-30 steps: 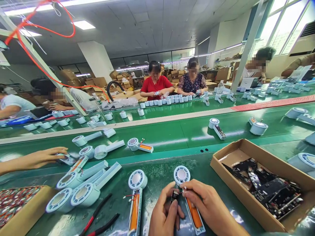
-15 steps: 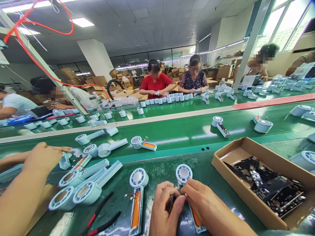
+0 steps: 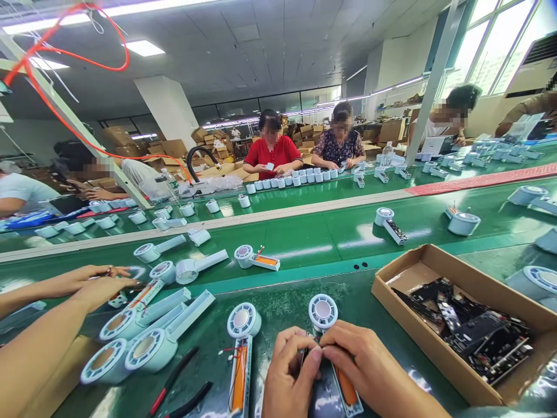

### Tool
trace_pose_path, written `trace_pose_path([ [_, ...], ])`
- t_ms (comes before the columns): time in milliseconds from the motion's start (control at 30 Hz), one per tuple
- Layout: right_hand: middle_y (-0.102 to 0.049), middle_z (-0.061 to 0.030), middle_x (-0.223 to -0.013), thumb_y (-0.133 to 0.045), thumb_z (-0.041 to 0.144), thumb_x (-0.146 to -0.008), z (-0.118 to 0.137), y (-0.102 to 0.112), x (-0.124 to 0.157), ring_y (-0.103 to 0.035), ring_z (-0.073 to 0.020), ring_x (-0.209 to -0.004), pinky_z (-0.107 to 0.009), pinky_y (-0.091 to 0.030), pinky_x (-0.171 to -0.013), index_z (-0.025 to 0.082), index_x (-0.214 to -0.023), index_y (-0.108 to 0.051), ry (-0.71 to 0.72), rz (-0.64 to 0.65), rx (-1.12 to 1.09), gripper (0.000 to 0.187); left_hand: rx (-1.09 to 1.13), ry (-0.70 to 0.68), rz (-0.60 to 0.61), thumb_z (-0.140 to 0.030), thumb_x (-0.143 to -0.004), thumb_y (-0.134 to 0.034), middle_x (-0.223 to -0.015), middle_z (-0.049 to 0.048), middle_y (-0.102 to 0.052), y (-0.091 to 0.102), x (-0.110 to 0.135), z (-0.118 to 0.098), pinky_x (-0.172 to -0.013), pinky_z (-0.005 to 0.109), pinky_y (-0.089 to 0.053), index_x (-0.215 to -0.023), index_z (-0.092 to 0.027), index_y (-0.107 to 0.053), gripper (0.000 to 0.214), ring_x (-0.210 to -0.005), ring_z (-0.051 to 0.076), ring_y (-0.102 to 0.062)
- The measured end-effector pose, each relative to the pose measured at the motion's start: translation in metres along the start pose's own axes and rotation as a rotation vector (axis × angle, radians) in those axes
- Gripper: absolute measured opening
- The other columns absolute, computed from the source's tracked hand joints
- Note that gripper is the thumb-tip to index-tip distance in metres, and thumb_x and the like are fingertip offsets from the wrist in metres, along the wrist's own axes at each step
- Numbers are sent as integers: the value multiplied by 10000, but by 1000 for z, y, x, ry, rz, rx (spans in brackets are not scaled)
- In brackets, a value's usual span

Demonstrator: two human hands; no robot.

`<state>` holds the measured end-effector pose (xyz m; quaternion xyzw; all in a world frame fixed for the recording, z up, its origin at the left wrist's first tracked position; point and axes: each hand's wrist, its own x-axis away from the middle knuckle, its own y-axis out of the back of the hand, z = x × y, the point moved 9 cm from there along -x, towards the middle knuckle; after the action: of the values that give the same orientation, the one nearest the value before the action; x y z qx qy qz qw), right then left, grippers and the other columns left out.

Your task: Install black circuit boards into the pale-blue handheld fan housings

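Observation:
My left hand (image 3: 287,371) is closed on a thin black circuit board (image 3: 306,353), mostly covered by the fingers. The fingertips of my right hand (image 3: 369,363) are pinched against it; whatever small part they grip is hidden. Directly beyond both hands lies a light blue handheld fan (image 3: 322,311) with a round silver centre. Its open handle, holding an orange battery (image 3: 347,388), runs beneath my right hand. Left of my hands is a second fan (image 3: 244,320), whose open handle shows another orange battery (image 3: 239,380) and thin red wires with a white plug.
A cardboard box (image 3: 439,351) of black circuit boards stands to the right. Red-and-black pliers (image 3: 174,377) and several fan bodies (image 3: 150,348) lie to the left, by a co-worker's arms (image 3: 52,325). Beyond runs a green belt (image 3: 304,238) with more fans; several people sit across it.
My hands stay together over the fan, with only a slight shift of the fingers. At left, the co-worker's hands have moved. The view has tilted a little.

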<state>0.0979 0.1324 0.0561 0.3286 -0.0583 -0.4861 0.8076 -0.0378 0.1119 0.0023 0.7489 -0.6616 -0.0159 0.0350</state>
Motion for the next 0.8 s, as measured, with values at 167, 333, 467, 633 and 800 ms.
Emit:
trace_pose_path([
  [167, -652, 29, -788, -562, 142, -970, -12, -3, 2, -617, -124, -742, -214, -419, -688, 206, -783, -620, -55, -71, -31, 206, 13, 29, -1, -534, -826, -710, -1090, 42, -497, 0, 2, 9, -327, 141, -290, -801, -196, -729, 339, -574, 56, -532],
  [333, -599, 36, -740, -599, 113, -908, -16, -6, 3, -566, -114, -656, -220, -383, -610, 201, -756, -608, -86, -124, 19, 176, 52, 30, 21, -519, -837, -705, -1076, 42, -505, -3, 2, 13, -316, 122, -326, -823, -193, -725, 327, -575, 63, -575],
  [467, -621, 21, -791, -564, 136, -938, -15, -5, 5, -600, -123, -707, -221, -418, -648, 214, -809, -644, -52, -155, -21, 170, 72, 23, -10, -508, -820, -729, -1068, 41, -519, 0, 3, 13, -319, 123, -341, -828, -189, -727, 320, -561, 70, -603],
  [633, -622, 5, -806, -544, 138, -950, -10, -7, 8, -606, -130, -706, -224, -437, -638, 216, -806, -631, 5, -191, 25, 185, 48, 65, 11, -560, -843, -685, -996, 24, -574, -1, 4, 10, -333, 129, -283, -823, -179, -715, 382, -393, -10, -481],
  [800, -621, -14, -834, -499, 131, -985, -2, -9, 10, -607, -137, -725, -228, -465, -662, 215, -850, -631, 111, -204, 88, 206, 72, 85, 36, -582, -825, -691, -921, 17, -607, -3, 3, 11, -334, 126, -246, -768, -162, -680, 424, -355, -26, -436],
])
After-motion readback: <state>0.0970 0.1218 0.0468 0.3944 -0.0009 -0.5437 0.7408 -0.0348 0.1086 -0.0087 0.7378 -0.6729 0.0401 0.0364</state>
